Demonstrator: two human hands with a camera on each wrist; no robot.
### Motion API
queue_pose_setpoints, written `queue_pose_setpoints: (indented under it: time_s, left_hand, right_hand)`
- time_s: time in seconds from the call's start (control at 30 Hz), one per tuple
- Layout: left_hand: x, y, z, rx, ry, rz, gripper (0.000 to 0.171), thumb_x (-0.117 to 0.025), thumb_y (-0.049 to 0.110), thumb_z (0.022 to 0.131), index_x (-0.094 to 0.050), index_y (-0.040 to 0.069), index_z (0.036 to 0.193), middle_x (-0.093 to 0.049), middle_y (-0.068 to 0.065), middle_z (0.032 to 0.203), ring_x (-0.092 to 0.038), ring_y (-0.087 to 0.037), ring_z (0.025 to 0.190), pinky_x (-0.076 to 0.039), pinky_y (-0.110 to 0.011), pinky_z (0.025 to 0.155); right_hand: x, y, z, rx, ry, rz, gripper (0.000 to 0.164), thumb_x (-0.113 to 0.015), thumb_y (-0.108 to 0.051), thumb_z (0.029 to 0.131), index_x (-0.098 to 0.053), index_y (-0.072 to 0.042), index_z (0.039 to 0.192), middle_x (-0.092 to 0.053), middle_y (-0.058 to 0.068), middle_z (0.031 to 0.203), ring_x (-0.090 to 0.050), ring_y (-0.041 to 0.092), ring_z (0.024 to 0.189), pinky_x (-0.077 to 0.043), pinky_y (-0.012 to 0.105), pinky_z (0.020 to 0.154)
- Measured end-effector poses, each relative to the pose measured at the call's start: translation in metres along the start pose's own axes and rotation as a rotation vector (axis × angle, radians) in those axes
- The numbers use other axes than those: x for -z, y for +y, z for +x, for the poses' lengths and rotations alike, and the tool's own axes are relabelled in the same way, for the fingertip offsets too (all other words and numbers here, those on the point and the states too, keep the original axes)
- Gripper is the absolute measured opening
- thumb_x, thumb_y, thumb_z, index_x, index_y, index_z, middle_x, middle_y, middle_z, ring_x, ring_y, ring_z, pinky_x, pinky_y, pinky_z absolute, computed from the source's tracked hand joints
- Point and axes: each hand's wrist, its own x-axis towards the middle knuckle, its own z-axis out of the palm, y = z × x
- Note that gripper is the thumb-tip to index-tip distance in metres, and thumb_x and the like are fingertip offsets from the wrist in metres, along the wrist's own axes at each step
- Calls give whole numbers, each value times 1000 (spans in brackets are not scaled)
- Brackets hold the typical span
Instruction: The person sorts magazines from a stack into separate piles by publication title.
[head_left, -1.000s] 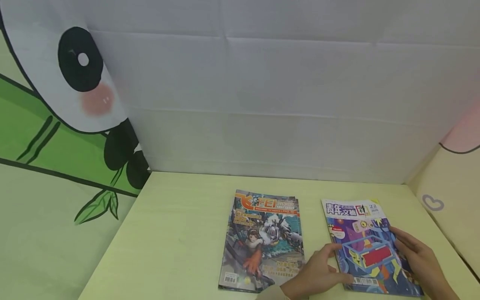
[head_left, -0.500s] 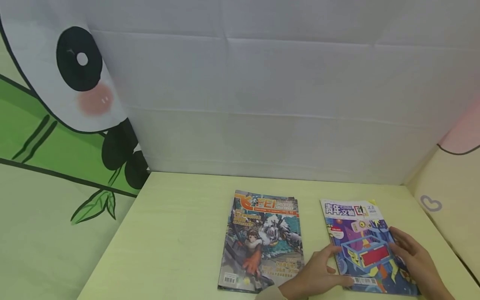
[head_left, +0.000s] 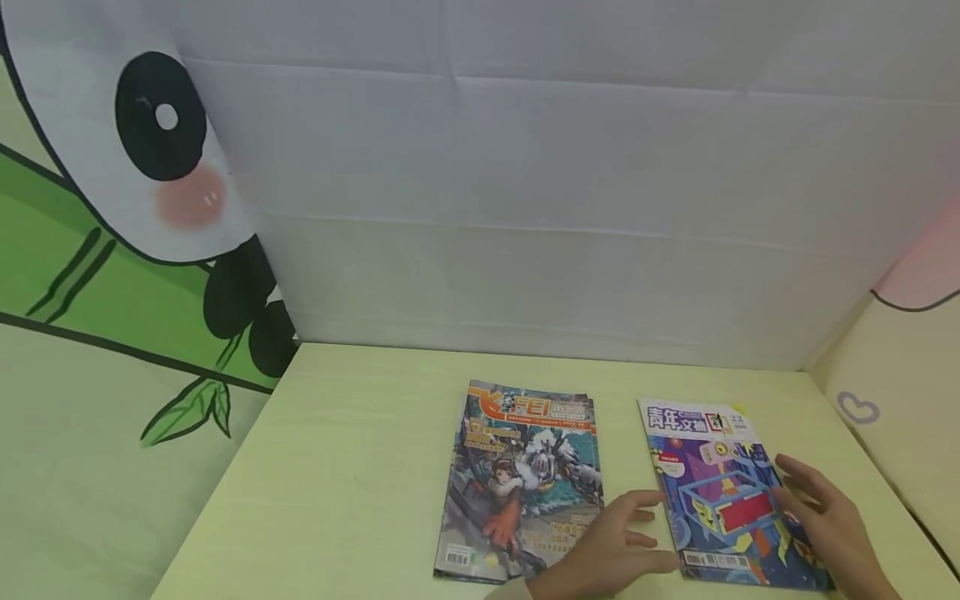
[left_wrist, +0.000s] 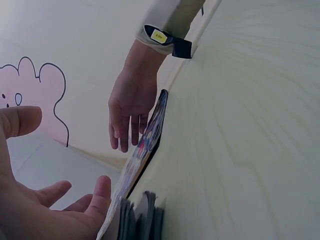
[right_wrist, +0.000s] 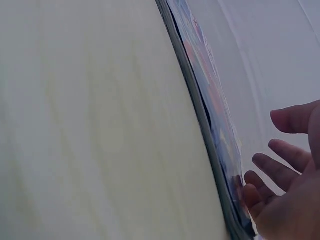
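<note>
On the right of the table, in the head view, lies a purple-and-blue magazine (head_left: 697,467) with a white title band. My left hand (head_left: 607,546) is just off its left edge, thumb and fingers spread with nothing between them. Along its right edge is my right hand (head_left: 832,525), fingers loosely bent and the thumb over the cover's border. The left wrist view shows the right hand (left_wrist: 134,97) hanging with its fingers down beside the magazine (left_wrist: 150,135). In the right wrist view the right hand's fingers (right_wrist: 275,172) are parted next to the magazine's edge (right_wrist: 210,112).
A stack of magazines with a grey-and-teal cover (head_left: 525,475) lies left of the purple one, its lower right corner behind my left forearm. The pale yellow table (head_left: 337,467) meets a white back wall (head_left: 525,283) and cartoon-painted side panels.
My left hand has drawn back leftward, letting go of the magazine's left edge. My right hand has shifted slightly left and its grip has loosened. The magazine has hardly moved.
</note>
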Motion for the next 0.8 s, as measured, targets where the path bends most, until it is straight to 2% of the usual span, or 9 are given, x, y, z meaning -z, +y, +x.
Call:
queue_pose_setpoints:
  time_s: [0.07,0.13,0.23,0.33,0.47,0.53,0.63,0.67,0.8]
  left_hand:
    - [9,1,-7,-33,-11,16,63,-74,16,105,-51,19,163,-55,1,158,-70,-15,123,-61,-27,98]
    - [18,3,-14,-71,-19,38,64,-72,16,106,-48,17,166,-54,-5,160,-69,-18,127,-60,-26,99]
    - [33,11,-23,-129,0,65,66,-71,13,106,-45,13,167,-51,-11,163,-67,-27,133,-58,-26,102]
    - [47,17,-30,-179,42,61,67,-71,10,105,-45,11,167,-50,-15,163,-64,-36,136,-57,-26,105]
    - [66,19,-37,-256,74,58,66,-70,10,107,-42,4,167,-46,-23,165,-55,-44,144,-57,-34,113]
    - [77,17,-42,-314,87,89,66,-70,12,109,-40,-1,166,-44,-28,166,-52,-47,146,-56,-40,115]
    - [97,9,-49,-357,120,131,66,-70,16,110,-40,-1,166,-44,-29,166,-54,-47,144,-59,-43,113]
    - [103,7,-52,-373,135,145,65,-70,17,110,-40,-1,166,-44,-29,165,-55,-47,143,-59,-44,112]
    - [135,-12,-57,-420,195,190,64,-68,17,111,-39,3,167,-45,-28,166,-57,-44,141,-60,-43,110]
  right_hand:
    - [-1,-2,-2,23,44,-4,73,-55,-43,118,-32,2,170,-37,40,167,-64,54,130,-57,17,74]
    - [-3,-3,-5,78,98,3,68,-58,-39,117,-39,0,168,-52,23,162,-71,21,120,-57,15,75]
    - [-10,-6,-8,199,177,1,60,-63,-33,115,-48,-2,164,-59,-22,143,-48,-17,111,-47,5,80]
    - [-20,-14,-11,324,241,3,53,-69,-24,113,-55,-2,159,-50,-43,131,-40,-25,115,-36,-1,85]
    - [-30,-29,-19,322,264,-28,54,-71,-28,112,-57,-7,160,-52,-41,137,-43,-18,129,-36,4,102]
    - [-34,-38,-23,294,260,-48,55,-70,-31,112,-56,-10,161,-59,-28,146,-46,-8,138,-34,6,106]
    - [-39,-51,-28,283,247,-44,56,-69,-30,113,-54,-11,163,-62,-13,151,-47,-6,136,-39,22,117]
    - [-41,-54,-30,290,248,-46,55,-70,-29,113,-55,-12,162,-63,-11,151,-43,-15,129,-39,18,111]
    - [-51,-70,-37,298,237,-6,53,-69,-28,113,-55,-13,162,-59,-25,141,-39,-22,118,-46,46,110]
